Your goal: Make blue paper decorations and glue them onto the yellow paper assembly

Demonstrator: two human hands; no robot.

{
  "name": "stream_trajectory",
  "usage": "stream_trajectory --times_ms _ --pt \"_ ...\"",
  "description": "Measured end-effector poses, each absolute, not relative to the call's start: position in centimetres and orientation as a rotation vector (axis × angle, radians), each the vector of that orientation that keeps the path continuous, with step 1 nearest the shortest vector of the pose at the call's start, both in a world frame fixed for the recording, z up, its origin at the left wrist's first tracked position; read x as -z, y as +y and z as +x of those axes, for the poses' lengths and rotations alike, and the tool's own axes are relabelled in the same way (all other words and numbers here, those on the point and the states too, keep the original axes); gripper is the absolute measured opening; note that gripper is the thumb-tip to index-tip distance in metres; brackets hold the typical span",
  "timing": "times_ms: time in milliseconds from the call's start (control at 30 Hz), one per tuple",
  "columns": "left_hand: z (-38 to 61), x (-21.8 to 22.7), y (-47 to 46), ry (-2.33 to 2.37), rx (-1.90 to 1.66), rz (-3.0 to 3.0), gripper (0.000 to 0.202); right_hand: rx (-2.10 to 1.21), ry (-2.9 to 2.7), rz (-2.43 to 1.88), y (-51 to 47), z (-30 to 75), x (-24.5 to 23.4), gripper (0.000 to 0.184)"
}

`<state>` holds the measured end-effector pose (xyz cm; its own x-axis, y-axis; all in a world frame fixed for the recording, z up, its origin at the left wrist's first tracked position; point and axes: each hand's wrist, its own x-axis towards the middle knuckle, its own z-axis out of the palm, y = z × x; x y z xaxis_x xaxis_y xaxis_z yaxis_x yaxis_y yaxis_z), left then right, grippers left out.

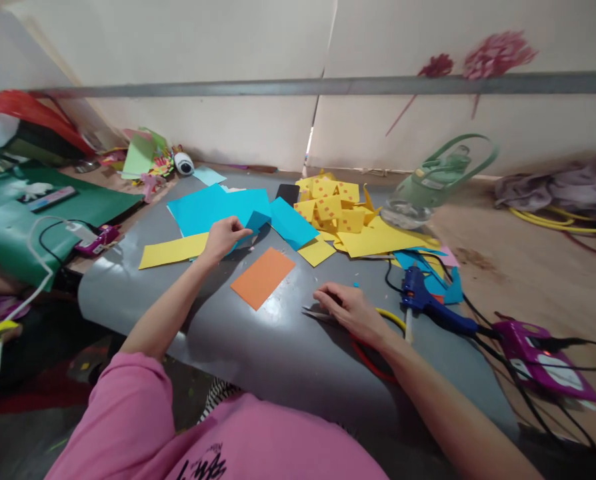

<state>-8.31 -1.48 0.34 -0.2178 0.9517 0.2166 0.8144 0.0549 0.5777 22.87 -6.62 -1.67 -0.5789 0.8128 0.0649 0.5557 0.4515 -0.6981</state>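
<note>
My left hand [225, 240] is closed in a pinch on a small piece of blue paper [259, 219], at the front edge of a large blue sheet [218, 203]. My right hand [349, 308] is curled around the middle of a pair of scissors; their blades [320, 313] point left, and the red handle [371, 362] and yellow handle [394, 319] show on either side of my wrist. The fingers partly hide the scissors. Between my hands lies an orange paper rectangle [263, 278]. A yellow strip [171, 252] reaches under my left wrist.
Folded yellow dotted paper [331, 203] is heaped at the back, beside a green bottle [431, 177]. A blue glue gun [428, 300] lies right of my right hand, its cord near a purple power strip [543, 360]. The grey table [268, 347] has a rounded front edge.
</note>
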Motion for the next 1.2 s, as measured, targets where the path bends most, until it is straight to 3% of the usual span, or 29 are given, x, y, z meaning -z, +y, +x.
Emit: stream_trajectory --times_ms 167,267,333,433,500,800,900,1033,1200 --pt "-8.2 -1.4 -3.4 1.997 -0.955 1.877 0.025 -0.656 -2.491 -1.164 -7.3 23.3 1.1 0.027" --pt "-8.1 -1.4 -4.5 2.007 -1.008 1.871 0.027 -0.288 -2.724 -1.202 -8.3 24.4 1.1 0.042" --pt "-8.1 -1.1 -5.1 2.03 -1.052 1.845 0.028 -0.162 -2.829 -1.255 -9.0 25.4 1.3 0.041" --pt "-7.9 -0.6 -5.8 2.008 -1.061 1.846 0.031 -0.101 -2.874 -1.294 -9.5 27.3 2.2 0.023" --pt "-7.6 -0.3 -6.0 1.975 -1.011 1.883 0.03 -0.032 -2.857 -1.304 -9.4 29.0 2.8 0.019" --pt "-5.6 -0.3 -6.4 1.915 -0.811 2.017 0.026 0.06 -2.69 -1.48 -5.8 34.5 2.3 0.033" --pt "-4.9 -0.4 -6.4 1.903 -0.775 2.032 0.026 0.057 -2.645 -1.389 -6.6 30.9 2.5 0.047" --pt "-3.9 -0.2 -6.6 1.857 -0.72 2.064 0.027 -0.263 -2.918 -0.904 -8.7 25.2 4.0 0.086" --pt "-3.3 0.4 -7.3 1.845 -0.552 2.125 0.031 -0.364 -2.898 -1.1 -8.5 27.5 5.2 0.1"
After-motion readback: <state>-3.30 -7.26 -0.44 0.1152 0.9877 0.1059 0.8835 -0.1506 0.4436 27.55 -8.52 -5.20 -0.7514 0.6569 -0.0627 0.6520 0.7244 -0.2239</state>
